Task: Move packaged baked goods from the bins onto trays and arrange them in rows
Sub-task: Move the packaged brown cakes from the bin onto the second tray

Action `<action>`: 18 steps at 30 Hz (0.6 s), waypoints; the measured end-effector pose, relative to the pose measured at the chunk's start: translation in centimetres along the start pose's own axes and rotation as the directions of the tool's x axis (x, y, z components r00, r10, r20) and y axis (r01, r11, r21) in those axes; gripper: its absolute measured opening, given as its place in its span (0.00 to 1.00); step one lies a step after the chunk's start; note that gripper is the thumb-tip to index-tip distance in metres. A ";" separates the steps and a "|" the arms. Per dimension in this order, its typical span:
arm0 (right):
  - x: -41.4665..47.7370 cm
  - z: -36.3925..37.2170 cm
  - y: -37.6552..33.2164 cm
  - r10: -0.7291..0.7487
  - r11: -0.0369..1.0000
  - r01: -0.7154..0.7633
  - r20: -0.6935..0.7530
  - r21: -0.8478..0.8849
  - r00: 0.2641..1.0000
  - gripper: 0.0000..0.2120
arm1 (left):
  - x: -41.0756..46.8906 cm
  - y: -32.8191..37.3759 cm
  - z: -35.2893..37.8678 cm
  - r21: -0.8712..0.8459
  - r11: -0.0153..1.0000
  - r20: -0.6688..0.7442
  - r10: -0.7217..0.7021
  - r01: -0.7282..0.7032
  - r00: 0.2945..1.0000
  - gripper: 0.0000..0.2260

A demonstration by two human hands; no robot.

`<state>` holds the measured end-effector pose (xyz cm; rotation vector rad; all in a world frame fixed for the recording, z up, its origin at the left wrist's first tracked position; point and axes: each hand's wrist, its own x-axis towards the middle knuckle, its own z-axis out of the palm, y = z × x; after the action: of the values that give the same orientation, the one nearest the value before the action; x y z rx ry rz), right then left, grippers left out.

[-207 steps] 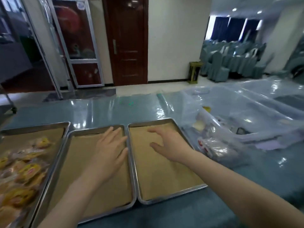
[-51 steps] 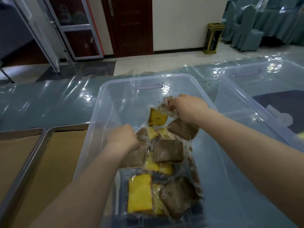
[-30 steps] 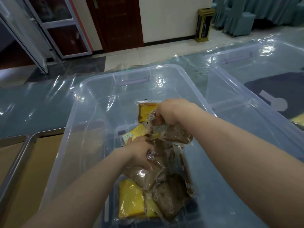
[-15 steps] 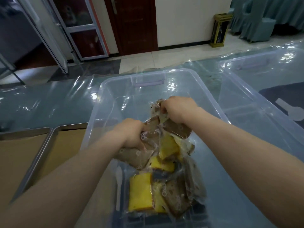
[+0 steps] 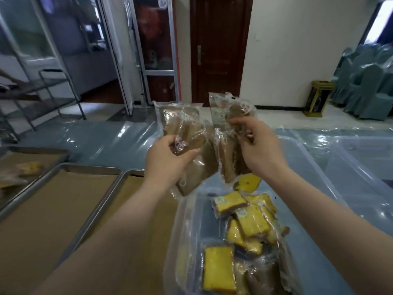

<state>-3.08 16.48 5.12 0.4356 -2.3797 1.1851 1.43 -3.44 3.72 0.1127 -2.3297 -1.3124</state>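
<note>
While L hand (image 5: 170, 160) and R hand (image 5: 258, 150) each clutch a fistful of brown cake pkts (image 5: 185, 128) aloft above the clear bin's (image 5: 308, 188) left edge, swing left to the nearest lined tray (image 5: 136, 184), lay pkts flat one by one, edges aligned, no overlap.

A cream-painted plaster wall (image 5: 297, 50) closes the far side of the room, with a dark reddish-brown panelled wooden door (image 5: 219, 50) set in it, shut, its metal lever handle (image 5: 199, 55) on the left edge. Just left of it stands an aluminium-framed glass door (image 5: 157, 50). The pale glossy tiled floor (image 5: 276, 118) carries a square gold-and-black waste bin (image 5: 318, 99) against the wall, near stacked chairs in teal fabric covers (image 5: 365, 81). A grey metal wire rack (image 5: 42, 92) stands at far left. Nearer, the blue-grey tabletop (image 5: 106, 139) gleams under clear plastic sheeting.
</note>
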 end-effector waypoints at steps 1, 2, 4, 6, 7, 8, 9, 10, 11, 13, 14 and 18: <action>-0.3 0.6 -1.8 -0.022 1.000 0.022 0.010 0.009 1.000 0.22 | -0.1 -0.2 -1.5 -0.039 0.999 -0.016 -0.026 0.026 1.000 0.13; -0.6 1.3 -3.5 -0.038 0.999 0.038 0.022 0.013 0.999 0.21 | -0.3 -0.5 -3.0 -0.064 0.997 -0.023 -0.052 0.050 0.998 0.15; -1.5 3.6 -7.1 -0.058 0.998 0.059 0.047 -0.011 0.997 0.21 | -1.2 -1.8 -6.3 -0.111 0.992 -0.052 -0.070 0.064 0.996 0.13; -2.7 6.7 -10.7 -0.066 0.996 0.069 0.068 -0.048 0.996 0.20 | -2.7 -3.7 -9.8 -0.144 0.983 -0.070 -0.123 0.112 0.990 0.15; -3.5 8.4 -12.5 -0.069 0.996 0.074 0.084 -0.059 0.994 0.20 | -3.5 -4.9 -11.6 -0.155 0.977 -0.075 -0.157 0.144 0.985 0.17; -4.3 10.3 -14.2 -0.076 0.994 0.083 0.107 -0.065 0.991 0.20 | -4.3 -6.2 -13.6 -0.169 0.972 -0.081 -0.181 0.165 0.980 0.18; -5.2 12.4 -16.0 -0.087 0.993 0.097 0.137 -0.065 0.987 0.20 | -5.0 -7.6 -15.7 -0.189 0.966 -0.090 -0.196 0.176 0.977 0.15; -6.0 14.5 -17.8 -0.100 0.992 0.112 0.176 -0.062 0.979 0.20 | -5.9 -9.1 -18.0 -0.211 0.958 -0.102 -0.216 0.191 0.971 0.12; -6.9 16.7 -19.5 -0.112 0.990 0.128 0.218 -0.059 0.969 0.20 | -6.6 -10.7 -20.2 -0.231 0.950 -0.115 -0.239 0.208 0.964 0.10; -8.5 21.1 -22.5 -0.136 0.986 0.159 0.299 -0.053 0.944 0.20 | -8.0 -13.9 -24.7 -0.233 0.944 -0.144 -0.272 0.234 0.952 0.09; -9.3 23.3 -23.8 -0.143 0.985 0.167 0.336 -0.044 0.931 0.20 | -8.7 -15.4 -26.9 -0.217 0.944 -0.158 -0.285 0.248 0.945 0.09; -12.3 31.0 -27.6 -0.144 0.988 0.157 0.446 0.008 0.883 0.19 | -10.7 -21.3 -34.0 -0.112 0.934 -0.188 -0.355 0.339 0.916 0.08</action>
<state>12.45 -23.71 0.71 0.9569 -2.6749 1.0654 22.33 -38.73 -2.78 0.6348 -2.1428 -1.4746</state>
